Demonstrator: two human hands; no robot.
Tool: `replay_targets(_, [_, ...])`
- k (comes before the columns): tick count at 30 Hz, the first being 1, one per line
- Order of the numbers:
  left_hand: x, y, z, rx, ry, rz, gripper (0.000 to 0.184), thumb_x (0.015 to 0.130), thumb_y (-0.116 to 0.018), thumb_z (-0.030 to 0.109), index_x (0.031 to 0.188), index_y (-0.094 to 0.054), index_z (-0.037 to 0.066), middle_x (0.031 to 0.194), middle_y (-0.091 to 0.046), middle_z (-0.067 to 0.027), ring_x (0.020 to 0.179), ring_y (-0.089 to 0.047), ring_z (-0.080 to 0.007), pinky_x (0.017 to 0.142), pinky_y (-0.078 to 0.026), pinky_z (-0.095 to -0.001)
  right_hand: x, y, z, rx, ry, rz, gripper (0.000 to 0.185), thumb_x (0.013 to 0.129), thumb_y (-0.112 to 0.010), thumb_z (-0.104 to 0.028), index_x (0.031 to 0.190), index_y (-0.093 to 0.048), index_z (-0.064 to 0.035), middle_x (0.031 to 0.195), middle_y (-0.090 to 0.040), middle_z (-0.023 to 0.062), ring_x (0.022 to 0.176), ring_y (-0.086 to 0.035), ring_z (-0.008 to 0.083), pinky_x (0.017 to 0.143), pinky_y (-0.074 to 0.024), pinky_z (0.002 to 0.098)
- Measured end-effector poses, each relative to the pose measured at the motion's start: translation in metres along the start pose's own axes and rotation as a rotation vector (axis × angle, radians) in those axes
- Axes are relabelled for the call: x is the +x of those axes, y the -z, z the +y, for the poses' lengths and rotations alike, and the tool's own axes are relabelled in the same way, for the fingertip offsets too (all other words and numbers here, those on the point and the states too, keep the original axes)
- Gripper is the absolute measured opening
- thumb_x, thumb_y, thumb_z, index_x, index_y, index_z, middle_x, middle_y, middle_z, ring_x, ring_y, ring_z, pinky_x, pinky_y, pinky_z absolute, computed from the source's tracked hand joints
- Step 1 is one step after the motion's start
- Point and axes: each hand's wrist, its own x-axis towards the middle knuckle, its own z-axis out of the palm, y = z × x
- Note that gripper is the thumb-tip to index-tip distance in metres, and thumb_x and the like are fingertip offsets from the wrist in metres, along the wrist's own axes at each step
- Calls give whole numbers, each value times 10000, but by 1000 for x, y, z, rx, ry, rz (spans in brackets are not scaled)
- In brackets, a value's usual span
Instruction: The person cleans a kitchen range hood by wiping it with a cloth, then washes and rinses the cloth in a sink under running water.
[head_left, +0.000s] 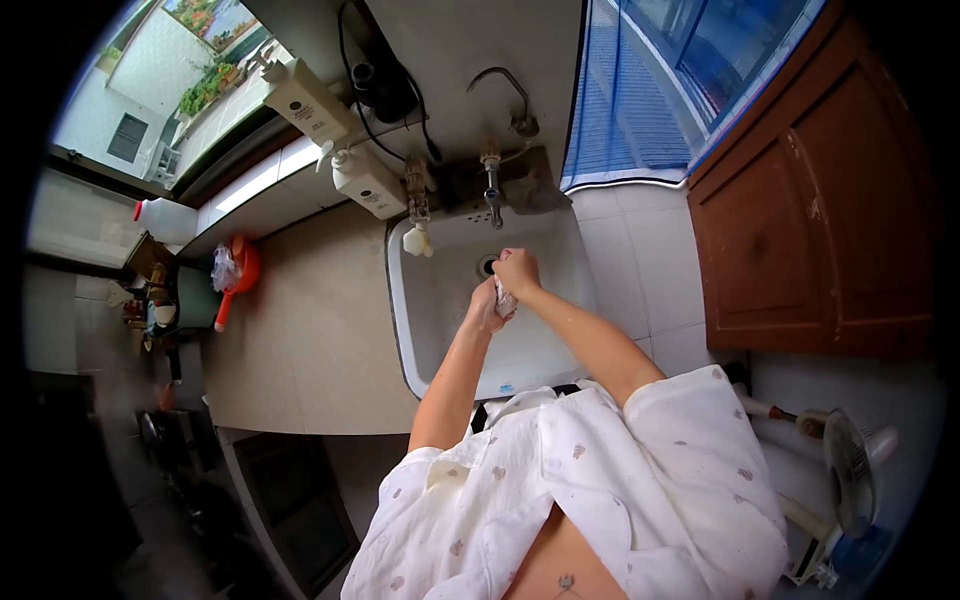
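Observation:
Over the white sink [425, 345] my two hands are close together, just below the drain [488, 266]. A small whitish, crumpled wet-looking thing [505, 299] is between them; its kind I cannot make out. My right hand [518, 271] is closed around its upper end. My left hand [486, 306] grips it from the left side, with its fingers partly hidden. The metal faucet [493, 195] stands just beyond my hands, and I cannot tell whether water is running from it.
Two white pump bottles [368, 184] stand at the sink's back left corner. On the left counter [300, 330] lies an orange-red dipper [238, 277]. A brown wooden door [800, 200] and a blue curtain [620, 110] are to the right, with a fan [850, 470] at lower right.

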Motion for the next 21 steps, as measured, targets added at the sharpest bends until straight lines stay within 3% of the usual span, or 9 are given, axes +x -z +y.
replay_targets(2, [-1, 6, 5, -64, 14, -4, 256, 885, -422, 367, 875, -520, 131, 778, -555, -11, 686, -530, -122, 543, -397, -272, 7, 1, 5, 30, -37, 40, 249, 702, -590, -278, 666, -558, -33, 642, -598, 134, 566, -563, 311, 551, -447, 390])
replay_targets(5, [-11, 22, 7, 66, -32, -179, 295, 843, -531, 356, 971, -522, 90, 872, -556, -33, 794, -520, -123, 660, -411, -266, 16, 20, 31, 889, -658, -431, 422, 756, -605, -486, 891, -536, -92, 803, -560, 10, 688, -528, 138, 573, -447, 314])
replay_targets(11, [-9, 71, -12, 392, -85, -238, 404, 792, -619, 184, 1100, -448, -15, 1024, -520, -96, 927, -509, -170, 779, -458, -354, 11, 47, 72, 813, -240, -522, 302, 775, -614, -321, 866, -550, -40, 769, -586, 41, 676, -559, 155, 592, -460, 305])
replay_targets(12, [-17, 67, -11, 293, -92, -180, 377, 807, -587, 168, 1104, -443, -15, 1030, -518, -106, 930, -513, -187, 802, -454, -396, 6, 49, 66, 813, -240, -522, 302, 775, -614, -321, 866, -550, -40, 769, -586, 41, 676, -559, 155, 592, -460, 305])
replay_targets(14, [-15, 66, -13, 195, -99, -125, 351, 822, -555, 152, 1108, -437, -14, 1036, -515, -117, 933, -517, -204, 824, -450, -438, -9, 55, 44, 65, -89, -206, 203, 768, -598, -178, 895, -541, -31, 720, -580, 77, 589, -528, 175, 553, -434, 314])
replay_targets(15, [-3, 71, -17, -98, -77, -124, 318, 833, -528, 145, 1094, -442, -14, 1017, -518, -123, 916, -526, -221, 814, -458, -458, -15, 46, 42, -6, 26, -118, 213, 768, -555, -114, 957, -526, -18, 752, -596, 177, 682, -593, 289, 613, -444, 369])
replay_targets(17, [2, 57, -10, -486, 36, 68, 260, 890, -429, 184, 1058, -443, -14, 967, -512, -134, 818, -533, -245, 814, -460, -489, -36, 29, 30, 163, 187, -88, 199, 782, -535, -121, 953, -521, -19, 785, -605, 184, 727, -596, 323, 633, -447, 380])
replay_targets(18, [8, 53, -10, -485, 36, 68, 260, 890, -429, 184, 1058, -443, -14, 967, -512, -134, 818, -533, -245, 814, -460, -489, -50, 23, 19, 254, 262, -120, 210, 796, -526, -118, 985, -508, -27, 788, -597, 139, 681, -592, 246, 615, -468, 339])
replay_targets(21, [64, 81, -35, -333, -212, -33, 280, 897, -425, 353, 930, -517, 90, 858, -557, -58, 718, -525, -216, 633, -462, -368, -80, -18, 2, 220, 517, 51, 253, 789, -551, -170, 998, -513, -33, 888, -609, 176, 775, -597, 333, 679, -474, 386])
